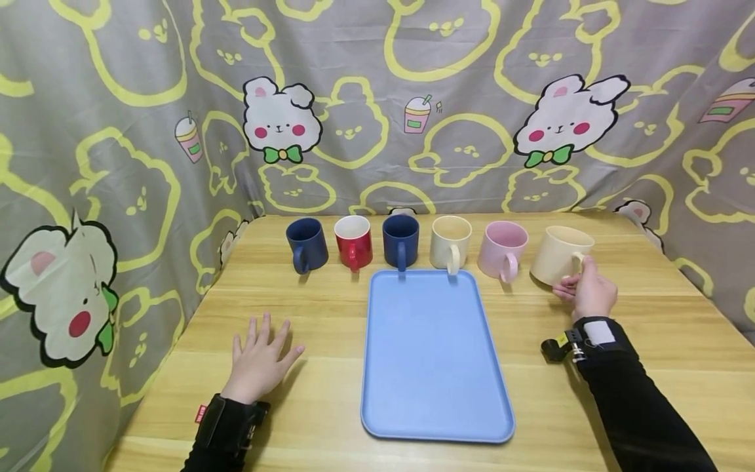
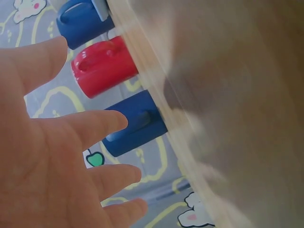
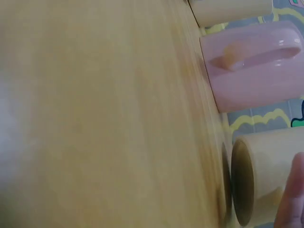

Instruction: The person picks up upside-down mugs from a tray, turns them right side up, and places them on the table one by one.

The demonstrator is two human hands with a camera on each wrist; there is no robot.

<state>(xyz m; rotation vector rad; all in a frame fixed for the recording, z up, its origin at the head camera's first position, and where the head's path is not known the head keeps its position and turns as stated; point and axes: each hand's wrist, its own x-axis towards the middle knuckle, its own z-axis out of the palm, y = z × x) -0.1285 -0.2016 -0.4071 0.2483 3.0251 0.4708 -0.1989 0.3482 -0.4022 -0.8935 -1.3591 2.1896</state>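
Observation:
At the right end of a row of mugs, my right hand [image 1: 592, 292] grips the handle of a pale yellow mug [image 1: 554, 254]. That mug leans a little, and its underside shows off the table in the right wrist view, where a fingertip [image 3: 290, 197] lies beside its wall. Just left of it stands a pink mug [image 1: 494, 252]. My left hand [image 1: 258, 367] is spread palm down over the table's left side, holding nothing. Nearest to it are a dark blue mug [image 1: 314, 246] and a red mug [image 1: 362, 248] with a white inside.
A blue rectangular tray [image 1: 433, 360] lies mid-table, its far edge close to the handles of another dark blue mug [image 1: 408, 235] and a cream mug [image 1: 444, 248]. The wooden table [image 1: 318, 400] meets a patterned grey curtain [image 1: 366, 177] at the back and sides.

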